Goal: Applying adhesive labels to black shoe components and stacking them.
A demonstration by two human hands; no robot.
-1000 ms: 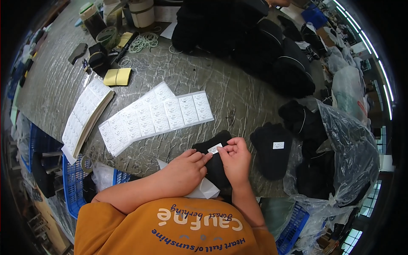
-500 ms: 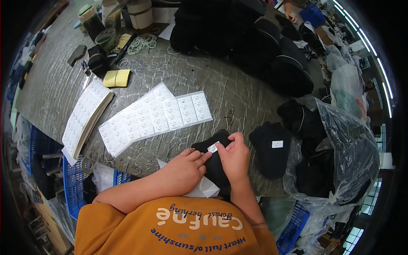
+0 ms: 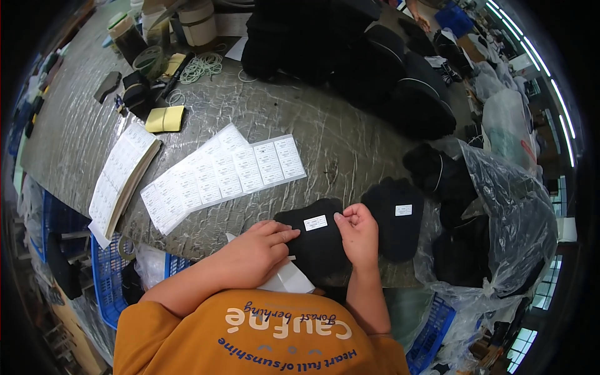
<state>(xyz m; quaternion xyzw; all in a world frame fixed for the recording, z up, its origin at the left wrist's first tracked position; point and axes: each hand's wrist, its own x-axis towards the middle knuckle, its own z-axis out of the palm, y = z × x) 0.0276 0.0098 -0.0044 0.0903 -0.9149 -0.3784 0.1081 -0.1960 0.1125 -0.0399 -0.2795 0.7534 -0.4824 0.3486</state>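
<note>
A black, flat, foot-shaped fabric piece (image 3: 319, 253) lies at the table's near edge, with a small white label (image 3: 315, 223) flat on it. Left of that label, my left hand (image 3: 259, 250) rests its stretched index finger on the fabric. Its other fingers close over a folded white sheet (image 3: 289, 279), which sticks out below the hand and is partly hidden by it. By the piece's right edge is my right hand (image 3: 360, 237), fingers curled, thumb near the label, nothing seen in it. A similar black piece (image 3: 394, 234) with its own white label (image 3: 404, 210) lies to the right.
Overlapping printed label sheets (image 3: 225, 172) and a thick paper stack (image 3: 122, 175) lie left. Behind them are a yellow bundle (image 3: 165, 119), pale string (image 3: 201, 67) and jars. Black bundles (image 3: 415, 103) fill the far side. A clear plastic bag (image 3: 500, 212) bulges at right.
My right hand has drawn off the label to the right, leaving it fully in sight. My left fingers have backed away slightly from it. The black piece now lies flatter.
</note>
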